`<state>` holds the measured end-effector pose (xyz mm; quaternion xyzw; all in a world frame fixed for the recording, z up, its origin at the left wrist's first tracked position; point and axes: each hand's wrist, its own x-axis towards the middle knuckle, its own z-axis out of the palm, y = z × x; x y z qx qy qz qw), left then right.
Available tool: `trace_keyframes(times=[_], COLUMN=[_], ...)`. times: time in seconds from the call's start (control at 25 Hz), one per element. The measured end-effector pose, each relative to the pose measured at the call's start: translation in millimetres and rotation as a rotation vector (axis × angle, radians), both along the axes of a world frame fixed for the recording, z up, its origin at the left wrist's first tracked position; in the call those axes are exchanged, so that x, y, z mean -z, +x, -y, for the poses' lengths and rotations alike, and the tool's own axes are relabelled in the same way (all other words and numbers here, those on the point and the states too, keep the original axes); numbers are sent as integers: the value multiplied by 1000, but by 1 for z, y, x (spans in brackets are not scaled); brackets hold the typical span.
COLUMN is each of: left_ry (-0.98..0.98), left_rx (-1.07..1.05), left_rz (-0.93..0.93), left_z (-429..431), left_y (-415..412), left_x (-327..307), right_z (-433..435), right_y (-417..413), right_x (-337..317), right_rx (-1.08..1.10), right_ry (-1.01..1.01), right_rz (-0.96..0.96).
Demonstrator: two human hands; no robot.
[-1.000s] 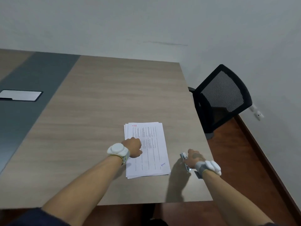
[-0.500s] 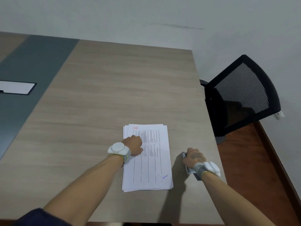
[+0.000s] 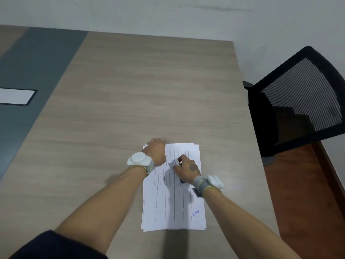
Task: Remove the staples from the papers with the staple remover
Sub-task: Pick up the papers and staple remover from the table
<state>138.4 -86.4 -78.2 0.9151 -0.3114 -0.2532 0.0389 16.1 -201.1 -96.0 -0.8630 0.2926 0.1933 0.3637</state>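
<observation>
A stack of printed white papers (image 3: 173, 204) lies on the wooden table (image 3: 130, 101) near its front edge. My left hand (image 3: 155, 151) rests on the stack's far left corner, fingers curled, pressing it down and hiding that corner. My right hand (image 3: 185, 168) hovers over the upper middle of the papers, closed around a small grey staple remover (image 3: 175, 162) whose tip points toward the left hand. No staple is visible. Both wrists carry white sensor bands.
A black mesh office chair (image 3: 298, 101) stands just beyond the table's right edge, over a red-brown floor. A grey strip with a white rectangular plate (image 3: 15, 96) runs along the table's left side. A pale wall stands behind the table.
My right hand lifted the staple remover from the table beside the papers and carried it left, over the stack. My left hand slid forward to the far left corner. The camera tilted down.
</observation>
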Motion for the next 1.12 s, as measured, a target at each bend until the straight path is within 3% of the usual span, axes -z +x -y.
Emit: trace_keyframes(times=[0.4, 0.68, 1.12], left_ry=[21, -2, -47], left_rx=[83, 40, 210], left_rz=[162, -68, -379], left_z=[4, -10, -14], left_y=[-29, -71, -146], left_x=[16, 10, -7], right_z=[-26, -67, -107], right_y=[-63, -137, -232], right_x=[17, 23, 12], right_rx=[94, 188, 367], right_ry=[-4, -28, -147], right_rz=[119, 222, 235])
